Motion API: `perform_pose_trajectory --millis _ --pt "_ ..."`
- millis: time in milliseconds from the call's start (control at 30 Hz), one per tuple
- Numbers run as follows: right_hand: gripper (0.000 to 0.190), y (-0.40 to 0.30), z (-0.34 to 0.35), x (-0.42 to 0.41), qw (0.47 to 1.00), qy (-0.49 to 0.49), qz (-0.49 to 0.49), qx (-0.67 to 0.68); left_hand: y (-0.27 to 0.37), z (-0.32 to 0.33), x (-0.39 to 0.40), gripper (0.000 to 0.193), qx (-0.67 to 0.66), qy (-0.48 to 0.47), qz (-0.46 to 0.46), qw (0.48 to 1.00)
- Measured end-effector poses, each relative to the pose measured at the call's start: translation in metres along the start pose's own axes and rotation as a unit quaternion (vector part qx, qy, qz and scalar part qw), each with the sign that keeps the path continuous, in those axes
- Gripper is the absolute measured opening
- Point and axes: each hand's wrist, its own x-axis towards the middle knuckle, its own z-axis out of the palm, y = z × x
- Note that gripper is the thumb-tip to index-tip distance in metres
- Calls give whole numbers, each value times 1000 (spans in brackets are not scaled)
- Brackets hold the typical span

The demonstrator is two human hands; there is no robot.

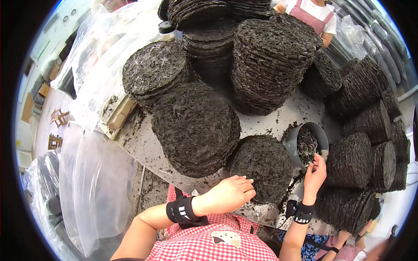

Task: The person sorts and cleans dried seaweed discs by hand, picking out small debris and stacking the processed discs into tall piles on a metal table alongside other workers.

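Note:
Directly before me lies a round, dark disc of what looks like dried seaweed [263, 168]. My left hand [228, 194] is at its near left edge, fingers bent and touching it; whether they grip the edge is hidden. My right hand [316, 173] is at the near rim of a grey round container [294, 146]. Its thumb and fingertips come close together over the opening, and I cannot tell if something is pinched there. Inside the container are tangled scraps [306, 145], some pale or reddish strands among dark bits.
A thick disc stack [196, 130] stands left of the disc, with taller stacks [271, 62] behind. More stacks [349, 160] line the right side. Dark crumbs litter the metal tabletop [156, 160]. Clear plastic sheeting [98, 182] hangs at left. Other people [308, 16] are at the far side and lower right.

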Motion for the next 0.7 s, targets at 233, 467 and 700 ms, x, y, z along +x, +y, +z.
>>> perform_pose_trajectory --millis 233,467,700 --pt "9 2 -3 -8 993 -49 -33 -99 6 -11 3 30 -35 83 -32 995" --pt "9 -17 -11 -10 999 -53 3 -3 8 -47 0 27 -107 331 -148 926" --pt "12 -38 -12 -18 991 -76 39 104 -26 -113 -72 29 -209 467 -390 766"
